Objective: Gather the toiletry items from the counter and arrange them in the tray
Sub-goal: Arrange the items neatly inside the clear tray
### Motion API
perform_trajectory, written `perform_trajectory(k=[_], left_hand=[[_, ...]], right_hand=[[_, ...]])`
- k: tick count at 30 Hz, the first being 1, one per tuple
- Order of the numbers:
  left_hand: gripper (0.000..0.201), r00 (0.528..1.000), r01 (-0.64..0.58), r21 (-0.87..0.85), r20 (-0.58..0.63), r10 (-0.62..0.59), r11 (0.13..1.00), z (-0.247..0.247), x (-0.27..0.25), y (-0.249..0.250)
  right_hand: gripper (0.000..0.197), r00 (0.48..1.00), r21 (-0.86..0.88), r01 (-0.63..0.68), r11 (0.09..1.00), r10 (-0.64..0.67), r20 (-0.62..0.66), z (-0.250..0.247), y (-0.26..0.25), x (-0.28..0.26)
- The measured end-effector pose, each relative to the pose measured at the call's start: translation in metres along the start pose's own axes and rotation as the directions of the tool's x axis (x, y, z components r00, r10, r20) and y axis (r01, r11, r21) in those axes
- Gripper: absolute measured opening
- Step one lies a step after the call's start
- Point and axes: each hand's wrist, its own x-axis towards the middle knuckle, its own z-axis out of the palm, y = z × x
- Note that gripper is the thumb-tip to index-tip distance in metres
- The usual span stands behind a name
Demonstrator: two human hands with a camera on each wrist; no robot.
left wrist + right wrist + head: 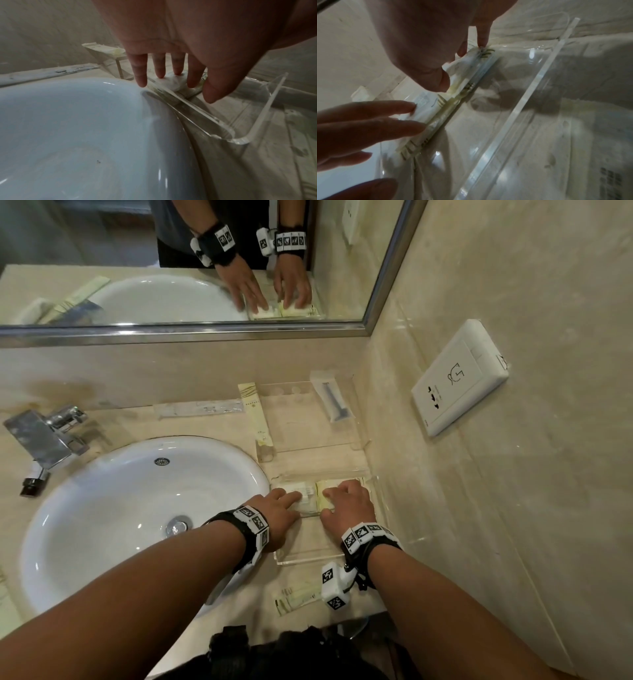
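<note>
Both hands, left (279, 513) flat, right (347, 505) curled, press illegibly printed sachets (310, 494) into the tray (378, 491).

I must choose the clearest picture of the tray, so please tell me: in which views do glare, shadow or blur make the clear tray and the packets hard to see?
Head view: sharp and evenly lit, but the clear tray nearly vanishes against the counter. Left wrist view: dim, the left hand is blurred, and it covers the white packet. Right wrist view: glare streaks and hand shadows lie across the tray floor.

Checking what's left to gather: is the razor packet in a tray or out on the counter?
In: the razor packet lies inside the far clear tray, near its back-right corner.
</note>
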Motion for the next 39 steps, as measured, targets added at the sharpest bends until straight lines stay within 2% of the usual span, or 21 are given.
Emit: perform_trajectory(k=[3, 7, 13, 19, 25, 33, 39], left_hand=[[0.056, 1.0, -0.014, -0.023, -0.025, 0.013, 1.0, 0.0, -0.001, -0.002], [0.051, 0.991, -0.009, -0.103, -0.13, -0.005, 0.995, -0.004, -0.005, -0.007], [0.049, 0.955, 0.157, -0.322, -0.192, -0.227, 0.934, -0.029, -0.008, -0.026], [0.051, 0.909, 0.246, -0.378, -0.229, -0.347, 0.893, -0.057, -0.001, -0.059], [0.058, 0.904, 0.263, -0.365, -0.23, -0.361, 0.893, -0.084, 0.022, -0.081], [0.056, 0.896, 0.259, -0.376, -0.249, -0.366, 0.89, -0.092, 0.059, -0.099], [0.054, 0.887, 0.257, -0.406, -0.262, -0.381, 0.877, -0.091, 0.073, -0.113]], right_hand=[[0.043, 0.999, -0.026, 0.016, 1.0, -0.017, -0.031, -0.004, 0.0, 0.0], [0.036, 0.992, 0.011, 0.011, 1.0, -0.01, -0.122, -0.011, -0.004, 0.004], [0.033, 0.973, 0.083, 0.043, 0.996, -0.023, -0.228, -0.028, -0.019, 0.026], [0.043, 0.982, 0.061, 0.038, 0.997, -0.026, -0.186, -0.053, -0.039, 0.06], [0.055, 0.992, -0.027, -0.024, 0.999, 0.02, -0.126, -0.072, -0.054, 0.098], [0.064, 0.996, -0.107, -0.047, 0.993, 0.038, -0.086, -0.082, -0.061, 0.144], [0.056, 0.989, -0.121, -0.101, 0.988, 0.086, -0.122, -0.075, -0.063, 0.169]])
